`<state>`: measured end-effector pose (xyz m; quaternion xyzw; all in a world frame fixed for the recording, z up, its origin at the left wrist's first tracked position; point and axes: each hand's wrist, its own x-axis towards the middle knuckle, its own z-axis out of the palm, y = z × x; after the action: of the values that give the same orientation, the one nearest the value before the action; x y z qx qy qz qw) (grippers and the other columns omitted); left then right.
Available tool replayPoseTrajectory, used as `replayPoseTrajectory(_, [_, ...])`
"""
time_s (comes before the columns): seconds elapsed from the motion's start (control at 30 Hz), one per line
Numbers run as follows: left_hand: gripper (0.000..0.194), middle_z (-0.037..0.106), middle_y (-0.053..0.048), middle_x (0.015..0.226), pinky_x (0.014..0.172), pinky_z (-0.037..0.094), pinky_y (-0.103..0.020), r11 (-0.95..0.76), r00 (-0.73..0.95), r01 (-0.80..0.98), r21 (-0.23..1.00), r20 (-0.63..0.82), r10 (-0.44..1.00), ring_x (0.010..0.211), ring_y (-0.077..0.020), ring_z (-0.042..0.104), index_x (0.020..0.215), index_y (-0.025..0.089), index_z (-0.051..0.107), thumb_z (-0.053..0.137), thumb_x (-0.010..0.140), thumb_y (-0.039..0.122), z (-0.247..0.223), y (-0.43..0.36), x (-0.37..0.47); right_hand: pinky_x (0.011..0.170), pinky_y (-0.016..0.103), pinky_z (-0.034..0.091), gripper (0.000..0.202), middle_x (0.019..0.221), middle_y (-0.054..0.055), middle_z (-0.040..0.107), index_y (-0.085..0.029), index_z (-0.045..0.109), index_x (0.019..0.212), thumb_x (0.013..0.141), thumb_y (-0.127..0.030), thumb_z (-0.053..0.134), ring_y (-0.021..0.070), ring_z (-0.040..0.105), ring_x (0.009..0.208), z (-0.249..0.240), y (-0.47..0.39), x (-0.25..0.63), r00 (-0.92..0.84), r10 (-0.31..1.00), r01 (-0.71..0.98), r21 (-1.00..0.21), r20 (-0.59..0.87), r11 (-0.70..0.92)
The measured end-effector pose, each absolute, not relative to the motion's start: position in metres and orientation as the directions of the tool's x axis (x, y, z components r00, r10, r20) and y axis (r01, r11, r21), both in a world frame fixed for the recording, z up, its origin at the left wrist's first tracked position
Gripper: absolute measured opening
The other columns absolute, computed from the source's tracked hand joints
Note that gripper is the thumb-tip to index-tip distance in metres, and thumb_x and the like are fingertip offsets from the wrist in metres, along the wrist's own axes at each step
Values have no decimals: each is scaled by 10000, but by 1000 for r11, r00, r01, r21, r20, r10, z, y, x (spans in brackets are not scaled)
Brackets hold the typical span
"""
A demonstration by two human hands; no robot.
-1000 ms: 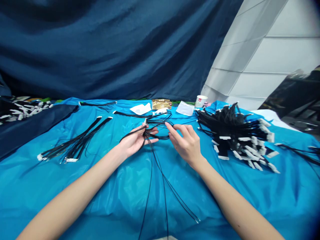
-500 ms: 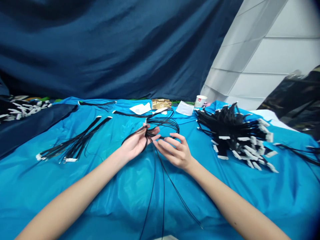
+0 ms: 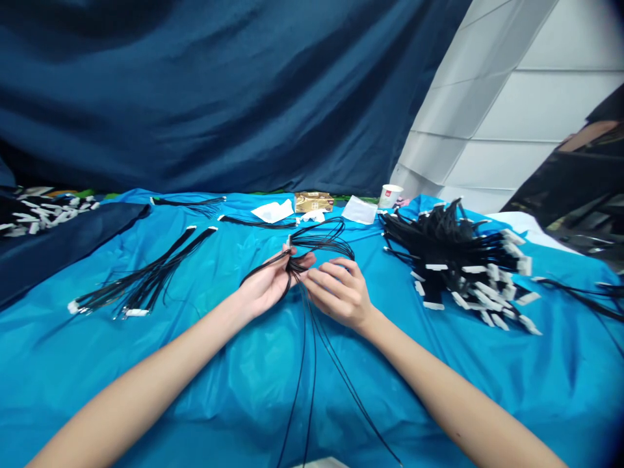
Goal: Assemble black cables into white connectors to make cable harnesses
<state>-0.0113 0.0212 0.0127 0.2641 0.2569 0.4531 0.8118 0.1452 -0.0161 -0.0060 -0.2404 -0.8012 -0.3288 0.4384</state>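
A bundle of thin black wires is gripped in my left hand, its loops arching up and to the right. A small pale connector sticks up beside the left fingertips. My right hand is closed close by, its fingertips together at the wires just below the bundle. Exactly which strand the right fingers pinch is hidden. Several loose black wires hang down from between the hands toward the front.
Black cables with white connectors lie at left on the blue cloth. A big cable pile sits at right, another pile at far left. Behind are a paper cup, a gold packet and white tissue.
My right fingers, spread before, have drawn together at the wires. The left hand and bundle have shifted slightly right, and the hanging wires have swung a little.
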Motion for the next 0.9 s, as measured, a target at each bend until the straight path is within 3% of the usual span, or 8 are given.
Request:
replayPoseTrajectory(0.13, [208, 652, -116, 896, 910, 425, -456, 414, 442, -602, 683, -147, 885, 942, -219, 611, 733, 112, 570, 405, 854, 144, 11, 23, -12, 774, 338, 477, 134, 861, 44, 679, -184, 626, 861, 755, -124, 571, 164, 594, 855, -1, -20, 140, -173, 364, 577, -206, 915, 791])
replayPoseTrajectory(0.23, [196, 650, -94, 854, 886, 445, -449, 379, 420, -605, 701, -123, 899, 896, -207, 625, 737, 124, 559, 409, 858, 162, 10, 24, -13, 766, 342, 496, 103, 845, 43, 667, -189, 621, 840, 794, -159, 534, 163, 615, 830, 9, -22, 141, 72, 638, 236, -634, 767, 736])
replayPoseTrajectory(0.33, [169, 648, -66, 818, 870, 460, -437, 350, 415, -603, 717, -92, 905, 872, -196, 630, 749, 135, 556, 427, 853, 170, 8, 24, -13, 674, 323, 513, 116, 715, 5, 606, -199, 610, 840, 829, -217, 496, 138, 612, 696, 21, -21, 150, 214, 783, -139, -775, 584, 616])
replayPoseTrajectory(0.43, [171, 646, -62, 803, 863, 468, -432, 341, 439, -596, 727, -61, 897, 888, -202, 627, 743, 130, 560, 436, 851, 179, 6, 23, -12, 523, 248, 461, 194, 639, -23, 504, -227, 612, 968, 855, -240, 455, 89, 522, 544, 30, -19, 160, 314, 754, -124, -763, 577, 635])
replayPoseTrajectory(0.53, [177, 650, -77, 817, 867, 468, -428, 345, 458, -579, 739, -55, 887, 905, -210, 624, 741, 124, 568, 447, 848, 197, 6, 20, -11, 453, 220, 381, 221, 683, -13, 514, -263, 626, 1014, 835, -224, 503, 75, 460, 515, 30, -23, 161, 322, 580, 270, -660, 748, 701])
replayPoseTrajectory(0.67, [165, 658, -86, 842, 887, 454, -442, 367, 467, -569, 736, -79, 881, 912, -210, 622, 774, 125, 585, 447, 845, 183, 6, 18, -10, 516, 241, 378, 159, 656, 4, 561, -219, 671, 890, 770, -153, 590, 98, 468, 575, 19, -28, 154, -105, 338, 706, -169, 935, 688])
replayPoseTrajectory(0.77, [153, 660, -76, 832, 899, 441, -466, 385, 466, -579, 719, -96, 879, 933, -216, 615, 776, 135, 592, 453, 836, 158, 6, 17, -10, 501, 256, 343, 78, 578, 3, 537, -182, 664, 803, 756, -168, 603, 108, 416, 546, 11, -28, 150, -293, 287, 771, 48, 912, 635])
replayPoseTrajectory(0.9, [153, 659, -84, 858, 898, 443, -461, 402, 474, -578, 710, -109, 874, 955, -220, 608, 795, 133, 594, 449, 838, 158, 7, 17, -10, 501, 254, 329, 46, 557, -3, 525, -179, 640, 741, 752, -173, 595, 108, 394, 540, 11, -27, 149, -271, 296, 789, 35, 916, 613])
